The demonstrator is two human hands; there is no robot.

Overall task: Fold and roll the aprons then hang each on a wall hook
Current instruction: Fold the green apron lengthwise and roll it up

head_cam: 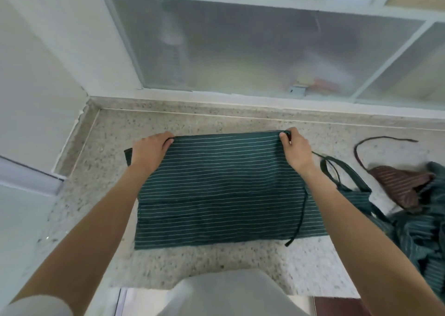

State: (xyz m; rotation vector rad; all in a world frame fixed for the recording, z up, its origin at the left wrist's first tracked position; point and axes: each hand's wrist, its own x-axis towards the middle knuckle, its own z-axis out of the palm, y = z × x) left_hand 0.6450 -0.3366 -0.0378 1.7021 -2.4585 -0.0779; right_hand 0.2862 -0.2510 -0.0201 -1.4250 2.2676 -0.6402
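The left hand's [150, 150] fingers curl over the far left corner of the green striped apron [221, 185], thumb tucked beneath the fold, pinching the cloth at about ten o'clock of the apron. The right hand [297, 150] pinches the far right corner at two o'clock, thumb and forefinger closed on the edge where a dark tie strap [302, 215] starts and trails down the apron's right side. The apron lies folded flat on the speckled stone countertop [108, 171], its stripes running side to side. At three o'clock of it sits a crumpled heap of green aprons [419, 234] with a maroon striped apron [399, 183] on top. Frosted sliding cabinet doors [240, 48] stand at twelve o'clock.
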